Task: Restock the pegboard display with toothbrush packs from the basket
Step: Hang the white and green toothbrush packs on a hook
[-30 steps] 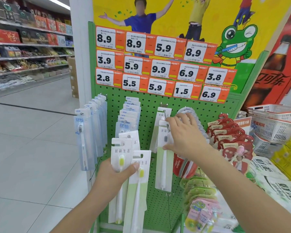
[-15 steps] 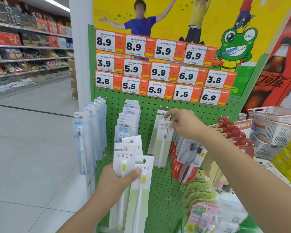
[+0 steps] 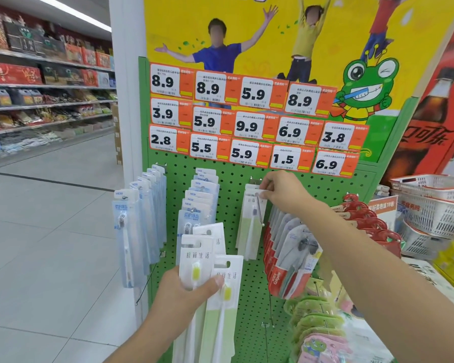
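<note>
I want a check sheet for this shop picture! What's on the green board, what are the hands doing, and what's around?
Surface: green pegboard, upright, with metal hooks.
Job's things: white-and-green toothbrush packs, several fanned in the left hand; one more pack hangs on the middle hook.
Clutter: blue packs on the left hooks, red Colgate packs on the right, orange price tags above.
Hands: left hand grips the fanned packs; right hand pinches the top of the hanging pack at its hook.
Cables: nothing seen.
Surroundings: white baskets stacked at right, frog poster, stocked shelves across the aisle.
</note>
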